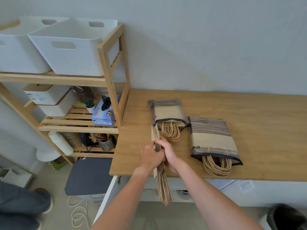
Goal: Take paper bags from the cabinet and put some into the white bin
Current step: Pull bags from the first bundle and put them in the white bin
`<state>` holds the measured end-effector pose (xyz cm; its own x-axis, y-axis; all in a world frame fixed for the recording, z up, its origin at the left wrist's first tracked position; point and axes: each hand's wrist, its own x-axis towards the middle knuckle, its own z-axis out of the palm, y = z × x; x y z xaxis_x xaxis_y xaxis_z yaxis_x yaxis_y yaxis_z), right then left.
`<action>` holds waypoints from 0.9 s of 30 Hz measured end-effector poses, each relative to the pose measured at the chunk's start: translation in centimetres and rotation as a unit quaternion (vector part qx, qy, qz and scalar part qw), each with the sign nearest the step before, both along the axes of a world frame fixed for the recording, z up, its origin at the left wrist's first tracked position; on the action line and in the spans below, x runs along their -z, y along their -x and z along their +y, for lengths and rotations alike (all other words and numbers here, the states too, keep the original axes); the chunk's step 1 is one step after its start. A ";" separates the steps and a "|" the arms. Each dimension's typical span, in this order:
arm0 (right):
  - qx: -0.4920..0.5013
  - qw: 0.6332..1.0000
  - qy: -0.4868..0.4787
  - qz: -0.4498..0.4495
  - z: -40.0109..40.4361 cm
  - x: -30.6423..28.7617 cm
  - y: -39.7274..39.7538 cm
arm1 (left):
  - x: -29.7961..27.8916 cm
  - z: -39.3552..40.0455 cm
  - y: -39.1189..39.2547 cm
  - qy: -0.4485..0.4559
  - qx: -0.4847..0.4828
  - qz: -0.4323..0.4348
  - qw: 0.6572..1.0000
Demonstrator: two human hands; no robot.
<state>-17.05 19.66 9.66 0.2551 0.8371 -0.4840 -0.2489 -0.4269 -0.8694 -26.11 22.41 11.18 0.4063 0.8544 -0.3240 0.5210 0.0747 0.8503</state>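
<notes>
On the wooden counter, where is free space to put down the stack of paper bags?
The counter is bare on its right part, from the larger striped pouch to the right edge, and along the wall behind both pouches. A narrower bare strip lies left of the smaller pouch. The front middle is crowded: both hands grip the bag stack there.

I see both forearms bare, reaching fwd and converging at centre. L hand (152, 156) and R hand (167, 151) sit side by side, touching, fingers curled shut round the same flat bundle, knuckles up.
</notes>
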 end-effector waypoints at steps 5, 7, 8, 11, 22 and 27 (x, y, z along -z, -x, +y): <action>-0.081 0.995 0.031 -0.041 0.3 1.2 -1.6 | 1.0 -0.6 1.0 0.099 0.047 -0.052 0.993; -0.086 0.995 0.012 -0.048 0.4 0.9 -1.3 | 1.3 -0.8 1.6 0.135 0.040 -0.050 0.989; -0.089 0.995 0.008 -0.051 0.6 0.7 -1.2 | 1.6 -0.7 1.9 0.135 0.039 -0.053 0.989; -0.107 0.992 0.013 -0.061 1.1 0.7 -1.2 | 1.8 -0.7 2.5 0.139 0.038 -0.068 0.987; -0.137 0.987 0.042 -0.075 1.0 0.2 -1.9 | 0.9 -0.3 2.5 0.107 0.059 -0.081 0.989; -0.124 0.990 0.040 -0.059 1.2 0.8 -2.2 | 2.0 -0.1 3.0 0.160 0.028 -0.122 0.979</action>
